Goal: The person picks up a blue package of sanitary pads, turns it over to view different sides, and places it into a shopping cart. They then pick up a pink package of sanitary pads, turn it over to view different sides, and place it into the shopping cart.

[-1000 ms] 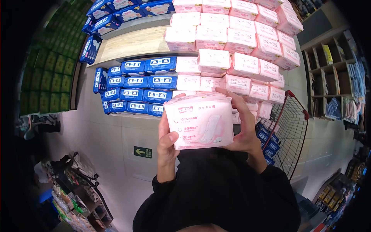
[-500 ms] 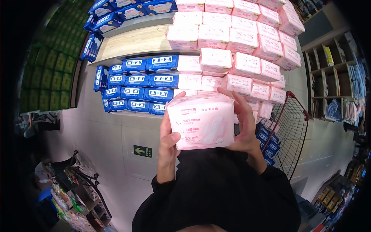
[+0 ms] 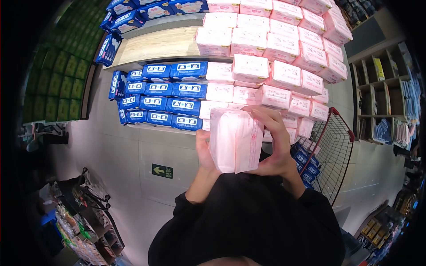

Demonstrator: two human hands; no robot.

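The head view looks down on a person in a dark top holding a pink pack (image 3: 235,141) of pads in front of the chest, between both hands and just in front of the stocked shelves. The left hand (image 3: 205,148) is closed round the pack's left edge from behind, with only the thumb side showing. The right hand (image 3: 274,144) is wrapped round the right side, fingers (image 3: 266,116) curled over the top corner and palm against the face. The pack stands on end, its narrow side and plain back toward the camera (its printed front is not readable from here).

Behind it, rows of matching pink packs (image 3: 275,48) fill the shelves, blue packs (image 3: 171,91) are stacked to their left, and a bare stretch of wooden shelf (image 3: 155,44) shows above those. A red-rimmed wire cart (image 3: 330,150) stands to the right, with blue packs in it.

Judging from the grip, the pack is being turned for inspection. Doing this well calls for an even hold on both short edges, a light squeeze so the soft wrapper does not crumple, and fingers kept off whichever panel needs reading.
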